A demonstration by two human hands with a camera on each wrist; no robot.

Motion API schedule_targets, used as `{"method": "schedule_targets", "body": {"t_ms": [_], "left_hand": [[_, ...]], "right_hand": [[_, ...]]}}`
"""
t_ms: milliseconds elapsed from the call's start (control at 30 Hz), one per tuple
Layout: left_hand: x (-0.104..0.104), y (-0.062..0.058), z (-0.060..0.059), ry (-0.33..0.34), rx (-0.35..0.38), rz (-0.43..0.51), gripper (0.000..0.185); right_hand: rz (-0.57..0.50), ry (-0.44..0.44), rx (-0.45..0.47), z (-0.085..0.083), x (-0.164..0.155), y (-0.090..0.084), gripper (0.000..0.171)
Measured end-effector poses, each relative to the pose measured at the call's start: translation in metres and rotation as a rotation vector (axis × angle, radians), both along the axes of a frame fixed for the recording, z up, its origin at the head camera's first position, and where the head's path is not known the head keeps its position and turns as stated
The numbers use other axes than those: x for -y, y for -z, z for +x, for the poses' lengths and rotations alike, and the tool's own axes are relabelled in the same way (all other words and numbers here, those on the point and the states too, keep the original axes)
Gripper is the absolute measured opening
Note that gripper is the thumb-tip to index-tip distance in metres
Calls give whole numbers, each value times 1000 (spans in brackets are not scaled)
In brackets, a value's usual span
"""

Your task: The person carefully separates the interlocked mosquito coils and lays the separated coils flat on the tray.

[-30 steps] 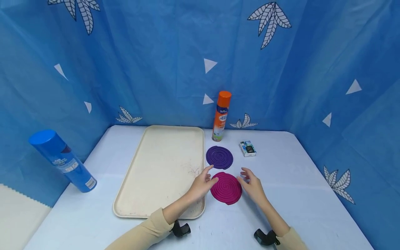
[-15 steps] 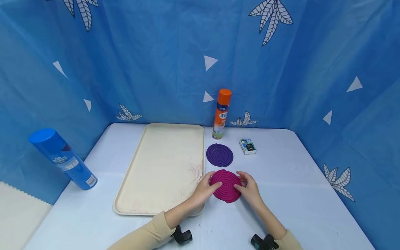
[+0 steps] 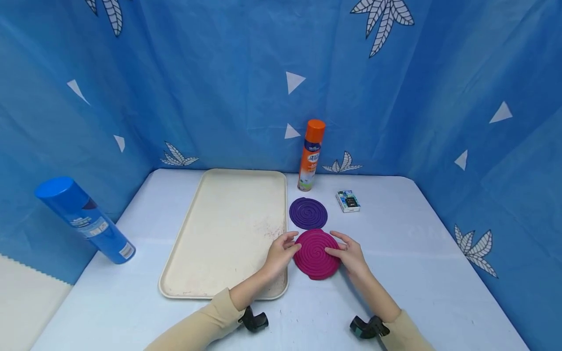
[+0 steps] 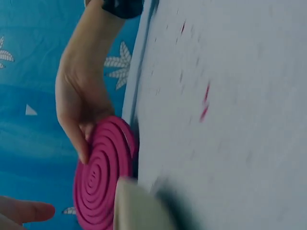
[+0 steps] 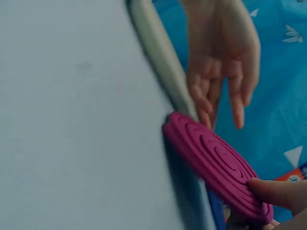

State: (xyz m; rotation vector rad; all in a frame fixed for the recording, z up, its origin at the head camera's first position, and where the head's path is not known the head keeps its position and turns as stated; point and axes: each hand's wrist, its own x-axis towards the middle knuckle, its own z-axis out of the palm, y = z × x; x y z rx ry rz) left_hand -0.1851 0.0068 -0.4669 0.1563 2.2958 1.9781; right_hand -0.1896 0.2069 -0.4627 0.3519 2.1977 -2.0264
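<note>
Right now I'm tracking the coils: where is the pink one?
In the head view the pink coil lies between both hands, just right of the tray and in front of the purple coil.

Overhead head view, two close wrist views

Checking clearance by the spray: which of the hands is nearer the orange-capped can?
Left, narrowly. The left hand sits at the magenta coil's left edge, almost straight below the orange-capped can; the right hand is at the coil's right edge, further off to the side.
</note>
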Motion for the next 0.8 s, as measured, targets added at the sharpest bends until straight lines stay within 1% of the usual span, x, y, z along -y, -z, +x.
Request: {"method": "schedule_targets", "body": {"t_ms": [67,133,200,267,300,367,433,533,600,667,733,800], "left_hand": [[6,-3,-8,13,-21,-19,47],[13,-9,-16,29,-20,-15,52],[20,-16,-24,36,-29,-8,58],[26,-25,-31,25,-38,6,61],[29,-30,-34,15,-50,14,60],[34,-39,-41,-3,-99,18,57],[37,-49,-46,-19,-138,36,48],[41,-62,-50,-61,-179,102,36],[44,-70,-50,-111,-181,169,30],[48,-77,-49,-169,-183,233,28],[52,-82,-48,-212,-184,284,27],[57,-87,-49,-228,-186,317,28]], "right_hand": [[-20,18,4,-6,5,-10,57],[-63,34,0,-12,11,-22,56],[-113,48,-1,-19,17,-35,55],[-176,63,-2,-25,23,-46,55],[-209,68,-4,-28,26,-52,56],[-281,91,-9,-34,32,-63,55],[-346,97,-27,-39,39,-73,55],[-425,81,-65,-41,49,-85,55],[-460,52,-95,-39,53,-91,53],[-478,28,-126,-35,55,-96,48],[-461,-9,-166,-31,54,-100,45],[-402,-53,-216,-29,53,-102,44]]}}
